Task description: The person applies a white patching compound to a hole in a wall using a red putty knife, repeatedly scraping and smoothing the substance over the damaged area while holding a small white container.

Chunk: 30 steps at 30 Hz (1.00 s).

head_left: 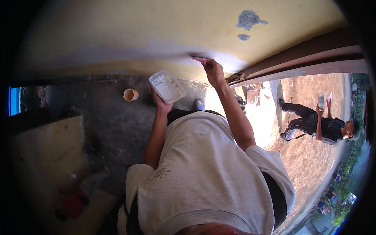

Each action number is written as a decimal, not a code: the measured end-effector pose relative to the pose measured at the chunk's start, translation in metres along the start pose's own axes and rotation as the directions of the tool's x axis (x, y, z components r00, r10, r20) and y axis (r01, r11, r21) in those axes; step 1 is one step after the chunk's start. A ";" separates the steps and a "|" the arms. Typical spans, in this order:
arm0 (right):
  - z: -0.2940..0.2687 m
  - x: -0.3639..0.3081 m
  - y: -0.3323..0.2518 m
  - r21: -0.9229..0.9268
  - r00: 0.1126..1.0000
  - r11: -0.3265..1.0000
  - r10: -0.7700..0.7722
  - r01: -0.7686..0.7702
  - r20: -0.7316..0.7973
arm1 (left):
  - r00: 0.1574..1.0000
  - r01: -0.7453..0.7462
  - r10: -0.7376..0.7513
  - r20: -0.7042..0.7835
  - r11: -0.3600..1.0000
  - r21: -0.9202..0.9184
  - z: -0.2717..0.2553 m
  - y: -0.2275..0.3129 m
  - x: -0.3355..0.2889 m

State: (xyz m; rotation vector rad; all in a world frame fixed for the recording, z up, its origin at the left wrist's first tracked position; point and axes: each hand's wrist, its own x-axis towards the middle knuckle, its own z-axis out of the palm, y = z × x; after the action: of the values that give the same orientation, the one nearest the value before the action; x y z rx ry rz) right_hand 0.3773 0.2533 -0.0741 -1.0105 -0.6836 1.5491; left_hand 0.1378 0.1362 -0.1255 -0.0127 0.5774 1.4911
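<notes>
Right hand (213,70) gripping a pink-handled putty knife (199,59), blade flat against the yellow wall (117,31), long axis running leftward from the grip along the grey filler band (156,51). Left hand (161,103) cupped under a white plastic tray (167,87) of filler, held just below and left of the blade. Small paint cup (130,94) on the floor (113,117) near the wall's foot.

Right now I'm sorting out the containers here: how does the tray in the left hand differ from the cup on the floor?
The tray is rectangular, clear plastic smeared white inside; the cup is round and tan-orange. The tray is held tilted on the left hand; the cup stands on the grey floor, apart from both hands. The tray looks larger. Both are open-topped.
</notes>
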 end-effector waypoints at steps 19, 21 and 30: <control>-0.111 -0.032 0.062 0.192 0.905 0.906 0.405 -0.378 -0.129 | 0.999 0.044 -0.044 0.027 0.999 0.003 0.012 0.001 -0.010; -0.115 -0.028 0.048 -0.155 0.985 0.973 0.170 -0.171 -0.019 | 0.996 0.069 -0.070 0.053 0.997 0.018 0.009 0.002 -0.009; 0.035 -0.117 -0.153 0.177 0.996 0.980 -0.085 0.089 -0.034 | 0.994 0.091 -0.093 0.056 0.995 0.042 0.011 0.013 -0.017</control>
State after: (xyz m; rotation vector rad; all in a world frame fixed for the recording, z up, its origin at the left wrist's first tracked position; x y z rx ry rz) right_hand 0.4223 0.1774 0.1007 -0.8542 -0.5528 1.4900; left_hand 0.1299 0.1255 -0.1050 0.0335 0.5522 1.3863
